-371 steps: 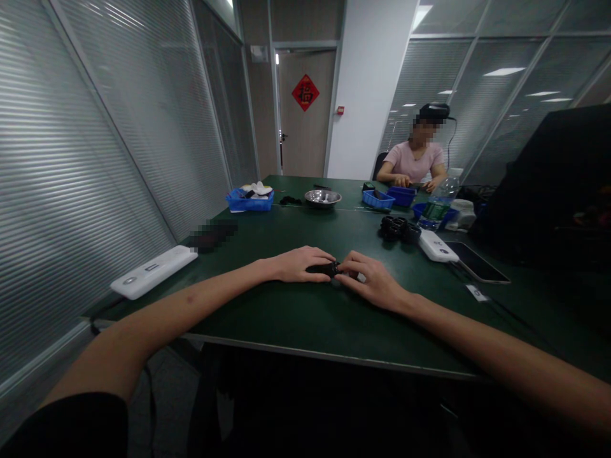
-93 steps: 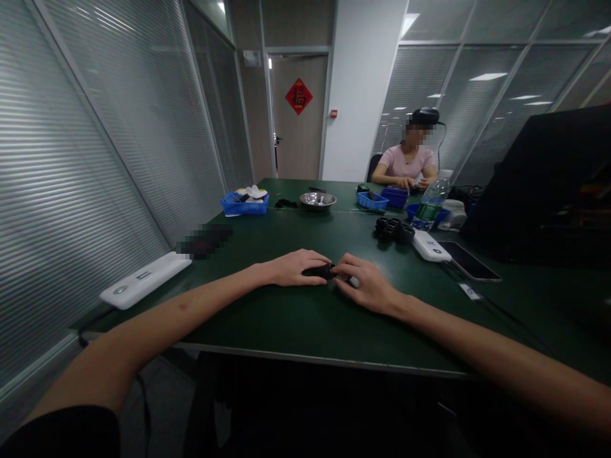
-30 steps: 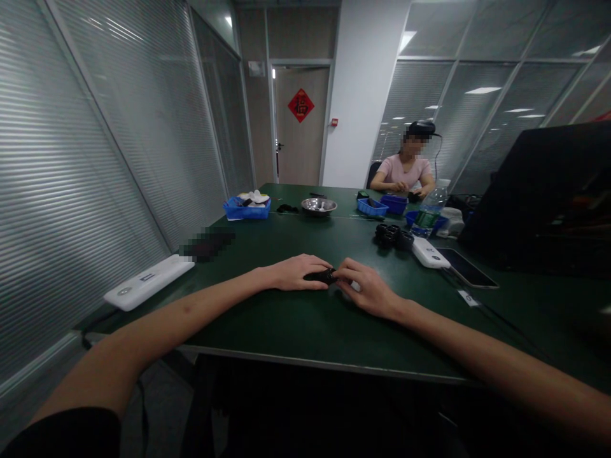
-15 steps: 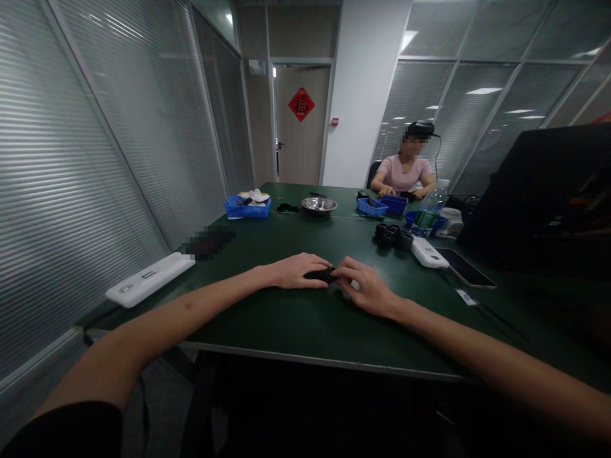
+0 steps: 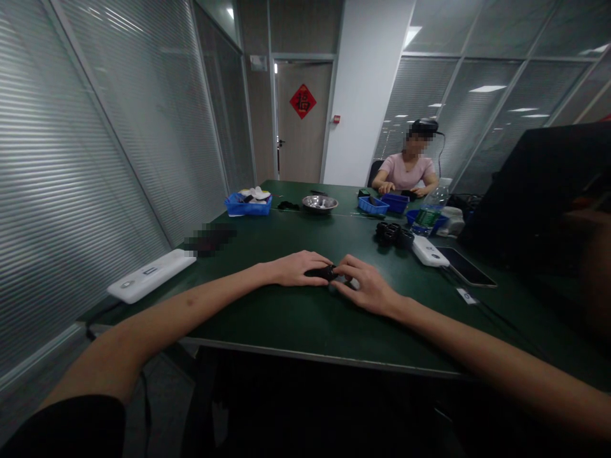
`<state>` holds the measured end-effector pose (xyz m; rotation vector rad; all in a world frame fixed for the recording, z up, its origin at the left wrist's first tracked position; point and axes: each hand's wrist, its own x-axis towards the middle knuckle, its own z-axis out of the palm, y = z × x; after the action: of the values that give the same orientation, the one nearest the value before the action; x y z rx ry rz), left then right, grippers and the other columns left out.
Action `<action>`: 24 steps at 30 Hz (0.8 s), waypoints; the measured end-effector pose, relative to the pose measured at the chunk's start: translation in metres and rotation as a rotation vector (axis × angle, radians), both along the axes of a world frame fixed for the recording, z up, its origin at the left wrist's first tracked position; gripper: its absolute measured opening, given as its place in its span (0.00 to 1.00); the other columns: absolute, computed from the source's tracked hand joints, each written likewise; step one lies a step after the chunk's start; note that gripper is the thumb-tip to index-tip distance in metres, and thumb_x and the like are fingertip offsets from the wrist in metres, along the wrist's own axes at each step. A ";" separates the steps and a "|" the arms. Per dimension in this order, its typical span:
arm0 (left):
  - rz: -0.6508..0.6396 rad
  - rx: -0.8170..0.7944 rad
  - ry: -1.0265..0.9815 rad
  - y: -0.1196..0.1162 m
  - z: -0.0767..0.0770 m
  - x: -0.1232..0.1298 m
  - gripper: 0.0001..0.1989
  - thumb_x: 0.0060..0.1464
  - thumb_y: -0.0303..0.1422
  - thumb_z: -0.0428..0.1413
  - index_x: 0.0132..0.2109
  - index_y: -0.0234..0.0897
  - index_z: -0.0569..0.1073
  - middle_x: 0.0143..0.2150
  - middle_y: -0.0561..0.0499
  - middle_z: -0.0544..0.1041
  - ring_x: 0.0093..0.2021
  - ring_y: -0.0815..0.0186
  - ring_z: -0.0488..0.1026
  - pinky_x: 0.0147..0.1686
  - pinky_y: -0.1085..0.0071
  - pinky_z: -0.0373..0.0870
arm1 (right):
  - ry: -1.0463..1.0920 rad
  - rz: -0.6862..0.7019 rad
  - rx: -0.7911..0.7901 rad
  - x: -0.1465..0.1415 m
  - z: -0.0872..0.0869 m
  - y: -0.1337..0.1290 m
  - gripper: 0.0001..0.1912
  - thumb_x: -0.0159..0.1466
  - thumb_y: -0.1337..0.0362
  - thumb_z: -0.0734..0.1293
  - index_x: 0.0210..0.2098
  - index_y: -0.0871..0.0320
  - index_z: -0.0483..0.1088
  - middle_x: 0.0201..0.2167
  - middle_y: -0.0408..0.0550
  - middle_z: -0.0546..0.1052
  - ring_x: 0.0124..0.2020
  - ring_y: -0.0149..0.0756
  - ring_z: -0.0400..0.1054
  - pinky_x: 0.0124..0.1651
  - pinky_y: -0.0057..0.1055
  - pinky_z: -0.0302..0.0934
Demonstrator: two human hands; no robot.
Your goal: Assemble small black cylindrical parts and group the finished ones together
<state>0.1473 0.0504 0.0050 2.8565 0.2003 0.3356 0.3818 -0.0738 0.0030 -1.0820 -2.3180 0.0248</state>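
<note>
My left hand rests low over the green table, its fingers and thumb closed around a small black object. Most of that object is covered by the fingers, and its kind cannot be made out. From the other side my right hand reaches in with bent fingers. Its index fingertip touches the object's right end, while the thumb lies just below. Both hands meet near the middle of the table.
Beyond my hands are a metal bowl, a blue basket and black round parts. Rightward lie a bottle, white power bank, phone and dark monitor. A co-worker sits across; a blurred arm shows far right.
My right thumb has shifted slightly down and left at the black object's end. My left hand keeps its hold. A blurred arm has come into view at the right edge.
</note>
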 end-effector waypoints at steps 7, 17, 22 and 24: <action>-0.005 0.015 0.003 0.003 -0.004 0.001 0.26 0.69 0.49 0.51 0.64 0.38 0.71 0.67 0.41 0.70 0.66 0.54 0.66 0.66 0.58 0.58 | -0.016 0.013 0.005 0.000 -0.004 0.003 0.10 0.72 0.68 0.63 0.51 0.56 0.73 0.45 0.51 0.73 0.42 0.40 0.71 0.43 0.36 0.68; 0.001 -0.006 0.008 -0.001 0.000 0.000 0.26 0.69 0.48 0.51 0.65 0.38 0.71 0.67 0.41 0.70 0.67 0.53 0.66 0.66 0.57 0.58 | 0.003 0.005 0.012 0.000 -0.002 0.002 0.09 0.72 0.63 0.66 0.49 0.55 0.74 0.45 0.51 0.74 0.41 0.40 0.72 0.43 0.37 0.69; -0.002 -0.081 -0.002 -0.001 0.001 0.001 0.25 0.68 0.48 0.53 0.64 0.39 0.72 0.67 0.41 0.70 0.66 0.51 0.66 0.66 0.54 0.57 | 0.008 0.007 0.004 0.000 -0.003 0.002 0.09 0.71 0.66 0.65 0.50 0.55 0.74 0.44 0.51 0.74 0.41 0.40 0.72 0.42 0.36 0.69; -0.005 -0.135 -0.035 0.000 0.001 0.001 0.25 0.66 0.48 0.56 0.63 0.39 0.72 0.64 0.41 0.72 0.64 0.52 0.68 0.64 0.55 0.59 | -0.009 0.005 -0.003 -0.001 -0.002 0.001 0.09 0.71 0.65 0.66 0.49 0.56 0.74 0.45 0.51 0.74 0.41 0.40 0.71 0.42 0.37 0.69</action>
<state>0.1480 0.0508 0.0059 2.7156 0.2017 0.3566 0.3808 -0.0728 0.0012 -1.0791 -2.3294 0.0253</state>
